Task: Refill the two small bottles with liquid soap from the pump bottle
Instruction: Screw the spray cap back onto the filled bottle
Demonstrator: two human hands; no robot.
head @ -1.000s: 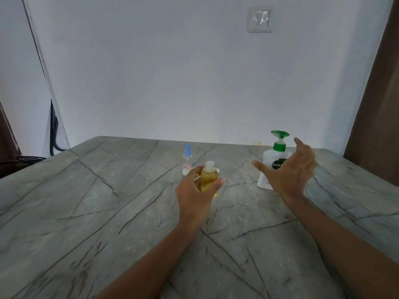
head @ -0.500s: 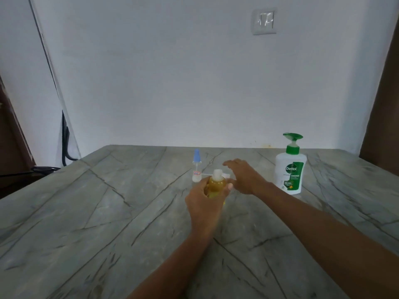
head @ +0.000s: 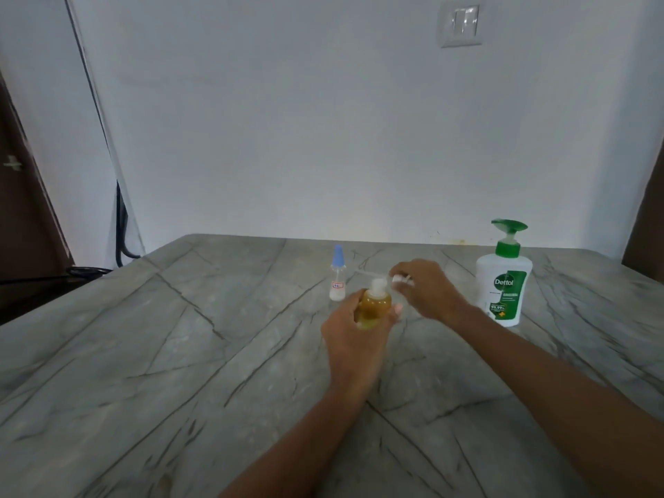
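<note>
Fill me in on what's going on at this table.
A person's left hand grips a small bottle of yellow liquid upright over the table. The right hand pinches a small white piece with a thin tube beside the bottle's white top. The blue-capped bottle and the pump bottle stand untouched on the table.

Amber bottle [head: 375, 309] upright, blue-capped bottle [head: 337, 278] behind it, white pump bottle [head: 503, 282] right

rt grip [head: 425, 292] now up off table [head: 179, 354], pinching small white piece [head: 400, 279].
</note>
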